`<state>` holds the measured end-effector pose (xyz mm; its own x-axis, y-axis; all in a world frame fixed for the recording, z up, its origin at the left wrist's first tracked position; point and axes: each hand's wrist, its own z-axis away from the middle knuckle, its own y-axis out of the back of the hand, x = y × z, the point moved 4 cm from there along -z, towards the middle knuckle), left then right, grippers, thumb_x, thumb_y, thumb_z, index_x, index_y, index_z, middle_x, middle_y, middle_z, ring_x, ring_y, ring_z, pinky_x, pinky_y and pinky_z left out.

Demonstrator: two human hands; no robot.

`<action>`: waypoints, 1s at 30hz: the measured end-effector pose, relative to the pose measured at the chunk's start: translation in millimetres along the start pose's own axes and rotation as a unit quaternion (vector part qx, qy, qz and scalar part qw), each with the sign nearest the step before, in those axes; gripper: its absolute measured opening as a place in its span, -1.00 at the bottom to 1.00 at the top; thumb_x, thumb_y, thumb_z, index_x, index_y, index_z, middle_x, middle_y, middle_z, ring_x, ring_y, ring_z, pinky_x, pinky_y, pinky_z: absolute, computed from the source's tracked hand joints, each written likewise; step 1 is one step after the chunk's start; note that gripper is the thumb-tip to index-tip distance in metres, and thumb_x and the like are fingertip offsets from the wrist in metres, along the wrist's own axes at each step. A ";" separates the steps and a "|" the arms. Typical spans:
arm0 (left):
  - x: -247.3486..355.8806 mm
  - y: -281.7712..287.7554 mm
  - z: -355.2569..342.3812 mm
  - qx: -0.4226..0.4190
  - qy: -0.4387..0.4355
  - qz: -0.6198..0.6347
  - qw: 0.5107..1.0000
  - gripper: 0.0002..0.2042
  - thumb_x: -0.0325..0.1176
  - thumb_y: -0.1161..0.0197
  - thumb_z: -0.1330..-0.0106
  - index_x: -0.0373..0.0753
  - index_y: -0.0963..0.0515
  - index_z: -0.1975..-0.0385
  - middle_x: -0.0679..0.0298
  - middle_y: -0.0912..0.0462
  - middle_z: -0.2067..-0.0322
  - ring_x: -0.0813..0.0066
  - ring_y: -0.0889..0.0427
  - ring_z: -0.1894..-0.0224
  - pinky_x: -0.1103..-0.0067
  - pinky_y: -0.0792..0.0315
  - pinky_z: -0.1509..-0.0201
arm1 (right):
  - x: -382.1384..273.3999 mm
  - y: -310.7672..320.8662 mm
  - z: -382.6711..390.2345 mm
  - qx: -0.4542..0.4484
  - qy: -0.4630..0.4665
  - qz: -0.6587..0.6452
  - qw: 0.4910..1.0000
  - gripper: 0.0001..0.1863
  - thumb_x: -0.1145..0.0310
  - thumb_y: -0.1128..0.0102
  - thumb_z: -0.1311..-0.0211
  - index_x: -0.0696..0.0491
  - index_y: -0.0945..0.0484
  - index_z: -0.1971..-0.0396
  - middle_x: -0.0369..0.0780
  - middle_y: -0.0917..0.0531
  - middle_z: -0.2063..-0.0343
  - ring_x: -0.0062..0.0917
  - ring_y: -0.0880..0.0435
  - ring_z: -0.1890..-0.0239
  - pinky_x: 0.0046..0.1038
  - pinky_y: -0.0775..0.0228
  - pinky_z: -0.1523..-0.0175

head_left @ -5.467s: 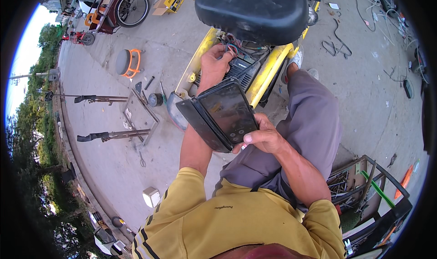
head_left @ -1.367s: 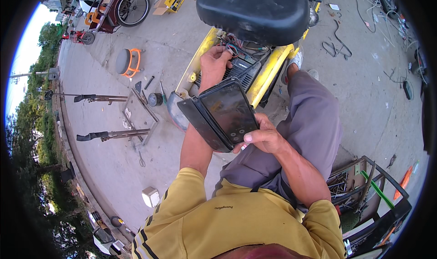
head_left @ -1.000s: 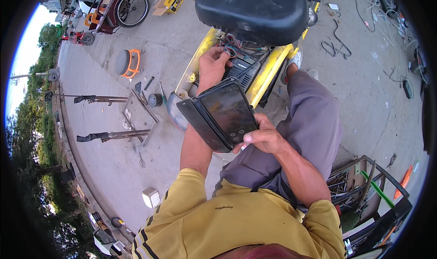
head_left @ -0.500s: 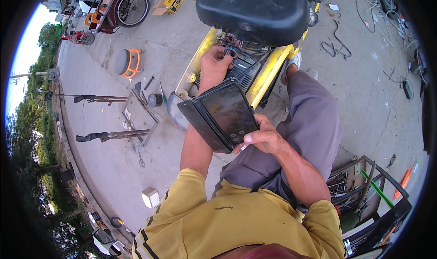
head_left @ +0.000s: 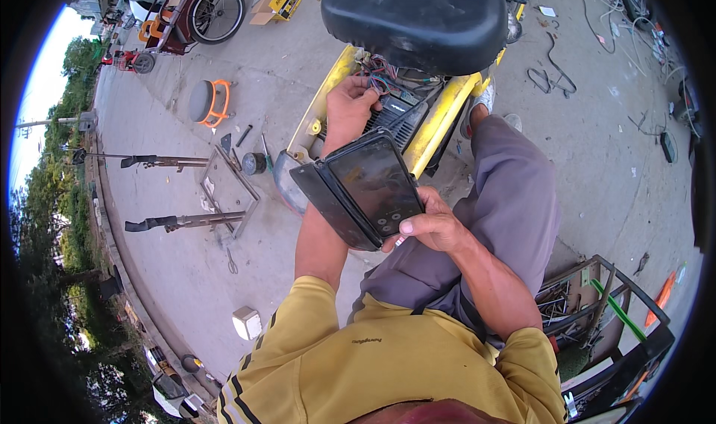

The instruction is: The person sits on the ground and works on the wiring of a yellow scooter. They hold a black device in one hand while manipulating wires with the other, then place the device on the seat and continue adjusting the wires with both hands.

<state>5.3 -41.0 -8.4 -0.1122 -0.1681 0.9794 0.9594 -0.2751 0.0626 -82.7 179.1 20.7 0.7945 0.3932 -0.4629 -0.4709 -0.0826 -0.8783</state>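
Observation:
My right hand point(head_left: 435, 223) grips a smartphone point(head_left: 375, 176) in an open black flip case, its dark screen facing up with a few round marks near the lower end. A small white and red thing point(head_left: 401, 240) shows by the right fingers; its kind is unclear. Beyond the phone, my left hand point(head_left: 349, 105) is closed in a pinch at a bundle of thin coloured wires point(head_left: 382, 77). These come out under the black seat point(head_left: 418, 21) of a yellow-framed vehicle point(head_left: 441, 122). A dark finned box point(head_left: 403, 117) sits in the frame beside that hand. The left fingertips are partly hidden.
On the left stand an orange-legged stool point(head_left: 212, 102) and a metal frame point(head_left: 231, 193) with loose tools near it. A white box point(head_left: 247, 323) lies on the concrete. At lower right is a rack point(head_left: 597, 305) of metal parts; cables point(head_left: 552, 77) lie at upper right.
My left hand has shifted very slightly to the left at the wires. The phone and my right hand stay in place.

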 end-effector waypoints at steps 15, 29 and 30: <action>-2.4 0.7 -0.9 -0.034 0.034 0.098 0.994 -0.78 -0.55 -0.31 -0.31 -0.39 -0.55 0.08 0.29 -0.69 0.35 0.69 -0.54 0.49 0.79 -0.30 0.55 | -2.1 -2.0 1.2 -0.018 -0.001 -0.006 1.000 -0.42 0.47 -0.26 -0.01 0.31 -0.49 -0.12 -0.11 -0.70 0.13 -0.39 -0.72 0.13 -0.25 -0.71 0.17; 3.2 -0.7 1.6 -0.027 0.035 0.076 0.996 -0.74 -0.54 -0.31 -0.30 -0.42 -0.54 0.04 0.29 -0.70 0.33 0.70 -0.53 0.49 0.79 -0.30 0.55 | -1.8 -1.6 0.4 -0.027 0.005 -0.004 1.000 -0.38 0.45 -0.25 0.00 0.33 -0.46 -0.15 -0.08 -0.68 0.11 -0.37 -0.73 0.12 -0.24 -0.72 0.17; 3.9 -0.9 1.8 -0.025 0.035 0.071 0.997 -0.74 -0.54 -0.32 -0.30 -0.42 -0.54 0.04 0.29 -0.70 0.33 0.70 -0.53 0.49 0.79 -0.30 0.55 | -1.9 -1.7 0.4 -0.027 0.005 -0.004 1.000 -0.38 0.45 -0.25 0.00 0.34 -0.46 -0.14 -0.08 -0.68 0.11 -0.37 -0.73 0.12 -0.24 -0.72 0.17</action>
<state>4.5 -39.7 -4.2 0.0049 -0.2744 0.9616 0.9530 -0.2902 -0.0876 -83.6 178.9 23.0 0.8024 0.3840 -0.4568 -0.4432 -0.1290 -0.8871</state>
